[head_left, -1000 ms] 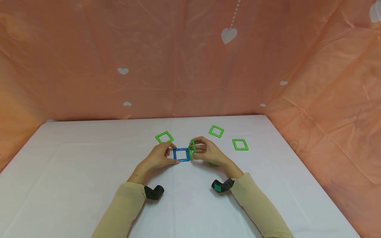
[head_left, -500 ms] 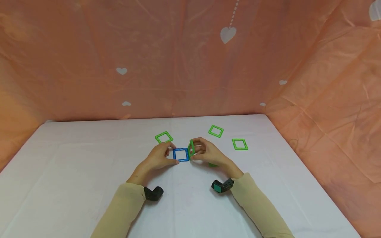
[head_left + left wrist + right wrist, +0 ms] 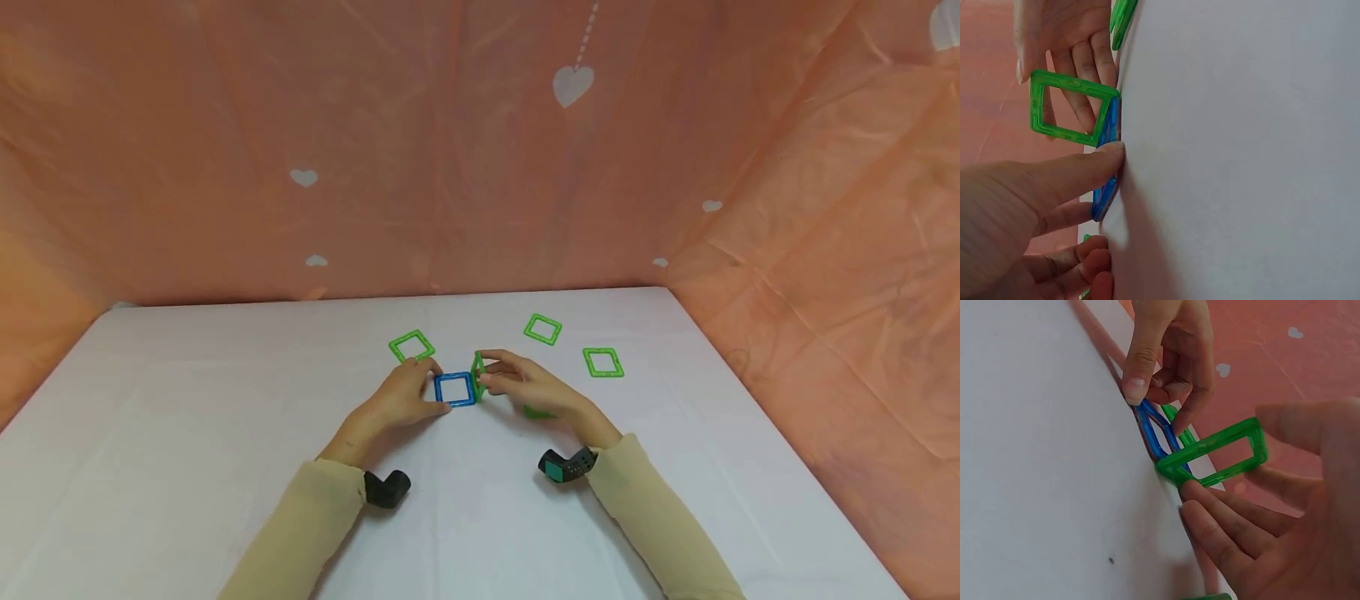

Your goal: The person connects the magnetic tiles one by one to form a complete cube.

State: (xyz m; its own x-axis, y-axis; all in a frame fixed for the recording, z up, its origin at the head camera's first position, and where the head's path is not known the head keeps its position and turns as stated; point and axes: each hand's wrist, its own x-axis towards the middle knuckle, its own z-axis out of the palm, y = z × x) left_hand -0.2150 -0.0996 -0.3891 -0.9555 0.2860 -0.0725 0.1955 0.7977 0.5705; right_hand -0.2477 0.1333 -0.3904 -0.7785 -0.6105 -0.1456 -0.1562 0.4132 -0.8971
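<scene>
A blue square magnetic tile (image 3: 455, 376) lies flat on the table. My left hand (image 3: 397, 396) pinches it, with the thumb on its near edge and a finger at the far edge. Along its right edge a green square magnetic tile (image 3: 1072, 134) stands up, meeting the blue one. My right hand (image 3: 528, 385) is at the green tile's right side. Its fingers (image 3: 1216, 531) are stretched out by the lower edge, and its thumb (image 3: 1291, 425) is by an upper corner. Whether that thumb touches the tile is hard to tell.
Loose green square tiles lie around: one (image 3: 396, 348) beyond my left hand, one (image 3: 542, 340) at the back, one (image 3: 603, 374) to the right. Another green tile (image 3: 538, 412) is partly hidden under my right wrist. An orange cloth (image 3: 420, 208) with hearts hangs behind the white table (image 3: 225, 400).
My right hand has loosened around the standing green tile, its thumb rising from the base. That tile now stands more upright. The left hand keeps its place on the blue tile.
</scene>
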